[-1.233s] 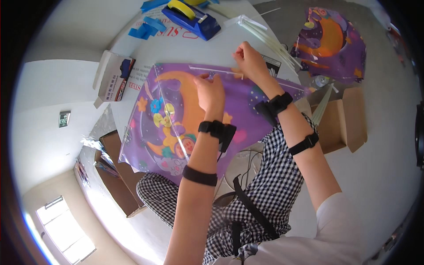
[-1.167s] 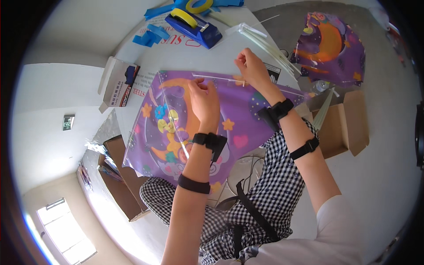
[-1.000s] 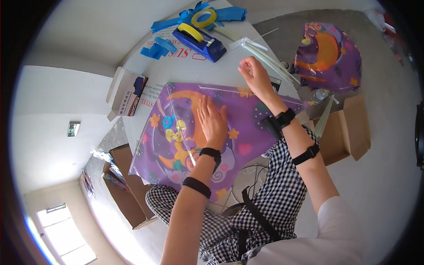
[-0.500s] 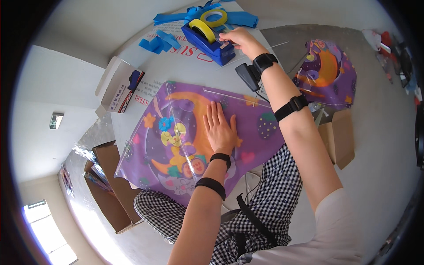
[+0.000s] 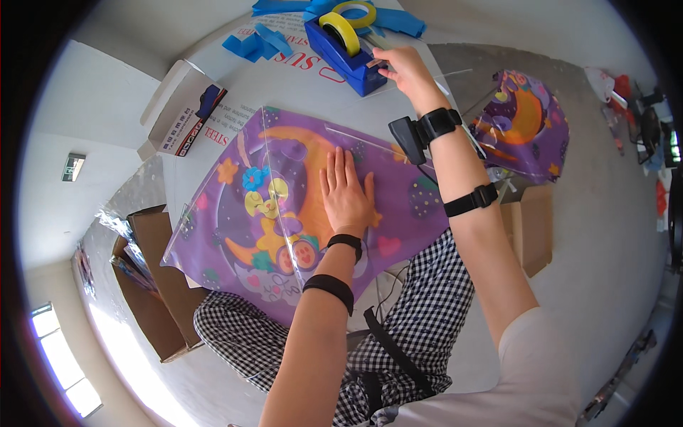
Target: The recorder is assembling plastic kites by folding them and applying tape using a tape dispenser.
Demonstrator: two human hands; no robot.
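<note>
A purple kite (image 5: 245, 235) with a printed rabbit and orange moon lies spread in front of me, with thin clear rods along it. My left hand (image 5: 348, 203) is open and rests flat on the middle of the kite, fingers pointing away from me. Beyond the kite stands a blue tape dispenser (image 5: 346, 60) carrying a yellow-cored roll of tape (image 5: 340, 33). My right hand (image 5: 405, 70) is at the dispenser's front end, its thumb and fingers pinching what looks like a small strip of tape, hard to make out.
Blue strips (image 5: 257, 44) and another yellow tape roll (image 5: 356, 13) lie around the dispenser on a white printed board (image 5: 284, 85). An opened dispenser box (image 5: 183, 117) stands left. A second purple kite (image 5: 530, 124) and an open carton (image 5: 533, 231) are at right; a brown box (image 5: 160, 277) is lower left.
My right hand has shifted slightly right along the dispenser's front end. My left hand stays flat on the kite. The whole view has tilted a little.
</note>
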